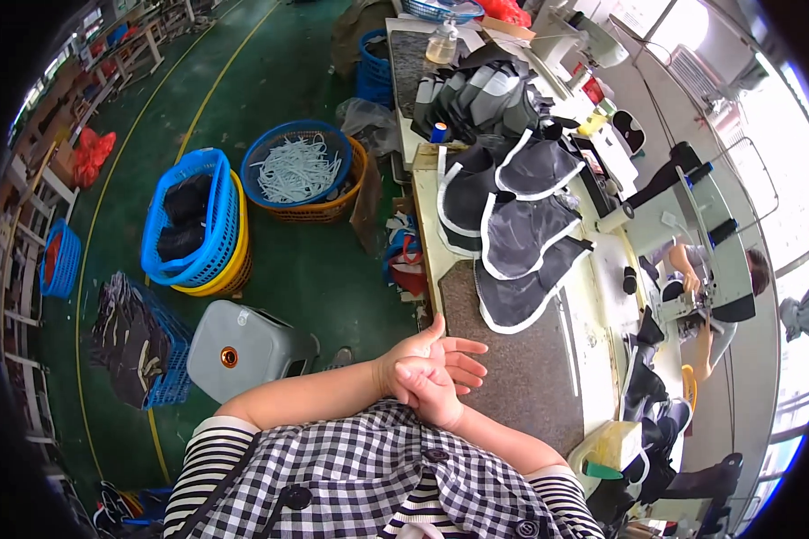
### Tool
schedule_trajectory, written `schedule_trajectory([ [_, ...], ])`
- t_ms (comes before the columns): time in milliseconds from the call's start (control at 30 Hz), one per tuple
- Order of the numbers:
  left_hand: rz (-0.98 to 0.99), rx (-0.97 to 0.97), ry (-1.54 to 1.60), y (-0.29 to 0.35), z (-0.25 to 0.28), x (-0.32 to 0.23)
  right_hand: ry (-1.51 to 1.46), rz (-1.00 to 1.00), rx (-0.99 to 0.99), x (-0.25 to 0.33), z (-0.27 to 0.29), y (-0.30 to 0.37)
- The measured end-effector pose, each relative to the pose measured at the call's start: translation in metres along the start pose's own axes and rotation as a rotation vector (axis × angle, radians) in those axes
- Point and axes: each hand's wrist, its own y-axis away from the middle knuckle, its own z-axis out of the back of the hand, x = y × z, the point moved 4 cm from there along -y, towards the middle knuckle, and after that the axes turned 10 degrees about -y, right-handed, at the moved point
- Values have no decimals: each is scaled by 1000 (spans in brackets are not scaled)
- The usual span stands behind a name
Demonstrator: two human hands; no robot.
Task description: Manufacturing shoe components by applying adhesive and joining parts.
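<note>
In front of my checked apron, my two hands meet near the table's left edge. My left hand [457, 353] is open, its thumb raised and its fingers spread apart. Closed against the base of it is my right hand [429, 393], with folded fingers that seem to grip the left hand near the wrist; part of this contact is hidden. Neither hand holds any work piece. Just beyond them on the table [512, 386] lie several dark curved fabric pieces with white edging [523, 301], overlapping each other.
Farther up stands a pile of grey-black pieces [485, 90], near a blue thread spool [438, 133]. Sewing machines [715, 234] line the right, where another person [692, 269] works. At left are a grey stool [243, 346], blue baskets [189, 216] and a basin of white strips [297, 171].
</note>
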Motion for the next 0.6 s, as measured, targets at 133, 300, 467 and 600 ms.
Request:
schedule_trajectory([
  [133, 33, -140, -119, -3, 3, 23, 127, -70, 47, -7, 4, 25],
  [300, -2, -102, -85, -11, 6, 46, 25, -91, 114, -25, 5, 33],
  [467, -134, -246, -108, 20, 6, 46, 28, 45, 345, -27, -18, 20],
  [600, -130, -379, -130, 53, 1, 60, 36, -107, 492, -40, -38, 27],
])
